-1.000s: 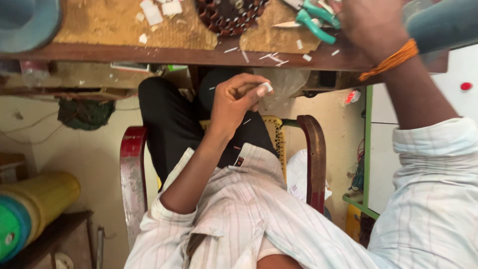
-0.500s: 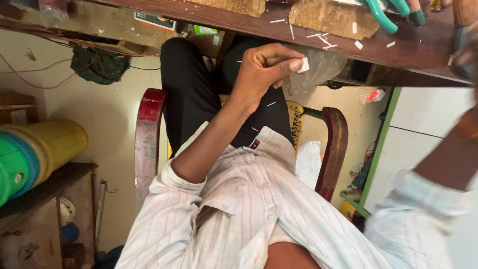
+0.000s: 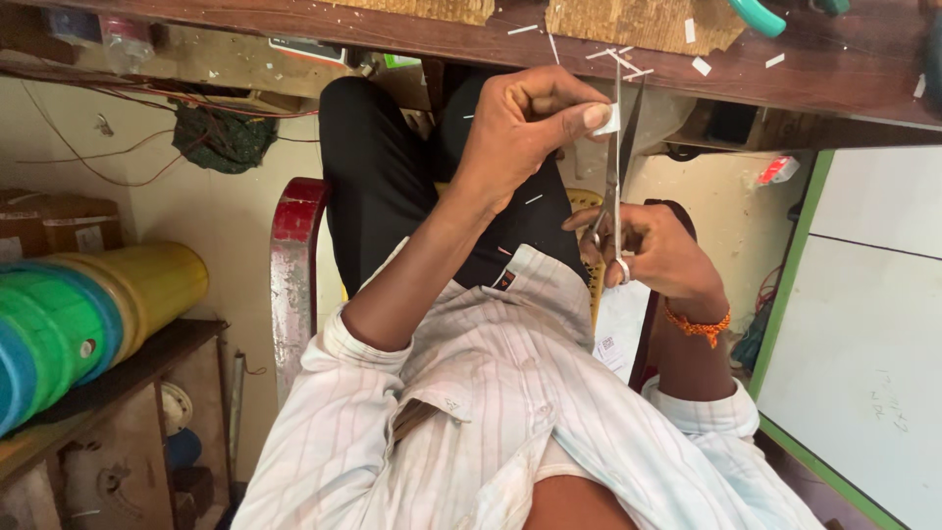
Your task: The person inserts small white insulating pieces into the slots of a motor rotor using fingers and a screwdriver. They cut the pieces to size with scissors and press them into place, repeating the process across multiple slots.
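My left hand is raised over my lap and pinches a small white piece of paper between thumb and forefinger. My right hand, with an orange thread at the wrist and a ring on one finger, holds a pair of metal scissors. The blades point up toward the table edge and are parted, with their tips beside the paper piece. I sit in a chair, in black trousers and a striped white shirt.
A wooden table edge runs along the top, strewn with white paper scraps, with a teal-handled tool on it. A red chair arm is at my left. Yellow, green and blue rolls lie on a low shelf. A white green-edged panel stands at the right.
My right hand has come down from the tabletop and now holds scissors by the paper piece. The left hand has kept its pinch on the paper. The view has tilted down.
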Tool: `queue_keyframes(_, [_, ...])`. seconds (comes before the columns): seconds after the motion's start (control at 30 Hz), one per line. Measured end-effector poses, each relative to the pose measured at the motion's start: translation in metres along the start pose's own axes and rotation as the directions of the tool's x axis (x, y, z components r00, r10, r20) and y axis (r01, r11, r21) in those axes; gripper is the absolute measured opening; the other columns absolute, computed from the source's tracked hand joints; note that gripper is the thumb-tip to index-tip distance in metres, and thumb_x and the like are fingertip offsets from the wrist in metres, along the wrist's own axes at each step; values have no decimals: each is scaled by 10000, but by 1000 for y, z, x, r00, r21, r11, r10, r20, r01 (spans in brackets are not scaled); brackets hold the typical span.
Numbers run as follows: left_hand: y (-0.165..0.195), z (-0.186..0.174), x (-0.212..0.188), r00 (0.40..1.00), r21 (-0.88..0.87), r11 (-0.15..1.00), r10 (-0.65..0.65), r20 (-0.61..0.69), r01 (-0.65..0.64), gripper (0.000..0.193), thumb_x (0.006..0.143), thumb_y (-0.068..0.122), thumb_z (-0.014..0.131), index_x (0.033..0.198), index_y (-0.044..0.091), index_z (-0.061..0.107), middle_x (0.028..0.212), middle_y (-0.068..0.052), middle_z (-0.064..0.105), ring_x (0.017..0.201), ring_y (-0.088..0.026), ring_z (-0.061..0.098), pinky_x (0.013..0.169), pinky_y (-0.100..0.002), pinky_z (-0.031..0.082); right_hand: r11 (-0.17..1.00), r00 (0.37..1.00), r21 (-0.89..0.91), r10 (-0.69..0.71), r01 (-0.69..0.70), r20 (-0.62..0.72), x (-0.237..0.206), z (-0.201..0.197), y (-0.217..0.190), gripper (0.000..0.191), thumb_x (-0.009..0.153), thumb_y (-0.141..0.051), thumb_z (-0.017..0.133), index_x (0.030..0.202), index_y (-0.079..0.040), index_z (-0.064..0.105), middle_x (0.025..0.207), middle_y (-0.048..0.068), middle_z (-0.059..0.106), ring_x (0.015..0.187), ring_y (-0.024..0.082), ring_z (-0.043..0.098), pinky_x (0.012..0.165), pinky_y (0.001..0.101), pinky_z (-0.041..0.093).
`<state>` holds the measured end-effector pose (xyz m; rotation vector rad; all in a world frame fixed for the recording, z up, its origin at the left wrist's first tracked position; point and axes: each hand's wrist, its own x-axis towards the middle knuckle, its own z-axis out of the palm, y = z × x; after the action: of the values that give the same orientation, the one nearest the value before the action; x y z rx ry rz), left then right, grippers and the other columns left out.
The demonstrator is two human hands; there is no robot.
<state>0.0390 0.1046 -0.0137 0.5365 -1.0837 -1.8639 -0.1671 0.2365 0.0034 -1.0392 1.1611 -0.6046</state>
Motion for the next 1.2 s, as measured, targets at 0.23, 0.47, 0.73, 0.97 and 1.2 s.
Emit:
queue_keyframes(0.23, [3,0,2,999,109,994,6,33,-9,167,954,155,793,1001,-4,767,872,-66,785,784,-76,708,702,-220,548,1000,998,10,3,-2,-69,-4,4,4,660,674,-303,899,1201,53,719,777,-5,646,675,61,592,608,227,477])
queue_keyframes(0.47, [17,-3,6,998,169,985,10,65,-21,167,938,154,808,993,1,770,875,-55,784,795,-75,727,712,-217,566,999,992,17,-48,50,-114,-5,12,2,627,706,-288,906,1183,75,724,803,-4,649,717,63,585,650,227,482])
queue_keyframes(0.73, [17,-4,11,997,225,974,-11,75,-6,156,928,150,820,968,6,778,822,-36,774,744,-38,687,641,-197,512,993,993,54,-101,104,-69,-3,16,13,749,669,-335,949,1223,105,704,777,-1,641,733,78,616,692,243,507])
queue_keyframes(0.97, [15,-5,13,995,239,971,-31,90,9,152,919,153,817,950,12,772,813,-33,776,730,-36,689,625,-198,514,996,991,71,-52,61,-127,-6,16,16,758,681,-353,919,1261,81,695,774,-24,636,701,60,594,660,223,490])
queue_keyframes(1.2, [19,-7,17,994,264,964,-23,109,-7,145,910,138,820,953,9,770,841,-48,791,772,-66,739,701,-222,594,989,976,20,-139,144,-166,-7,17,29,550,696,-317,927,1029,70,724,831,49,701,766,95,644,745,256,547])
